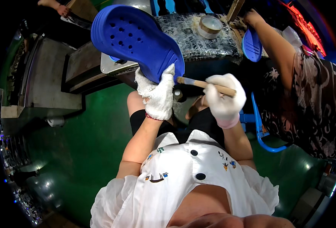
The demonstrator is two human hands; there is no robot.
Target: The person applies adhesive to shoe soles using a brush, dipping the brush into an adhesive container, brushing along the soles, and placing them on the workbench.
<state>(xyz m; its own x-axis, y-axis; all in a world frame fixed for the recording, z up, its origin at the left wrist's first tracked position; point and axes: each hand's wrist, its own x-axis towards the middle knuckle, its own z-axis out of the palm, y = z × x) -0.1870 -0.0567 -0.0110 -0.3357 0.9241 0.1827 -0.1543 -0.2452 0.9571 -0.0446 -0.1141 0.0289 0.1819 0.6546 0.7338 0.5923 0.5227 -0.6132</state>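
Observation:
A blue clog upper (137,41) with round holes across its toe is held up in front of me, its toe pointing to the upper left. My left hand (158,95), in a white knit glove, grips its near end with the thumb on top of the blue surface. In my gloved right hand (226,97) is a wooden-handled brush (202,84), pointing left. The brush's bristle tip is at the clog's near right edge; whether it touches cannot be told.
A plastic-wrapped bench (175,36) carries a tape roll (209,26). To the right, a co-worker's arm (276,45) reaches to another blue shoe piece (252,45), above a blue chair frame (261,129). Metal machinery (52,72) stands at left. Another person's hand (61,9) shows at upper left.

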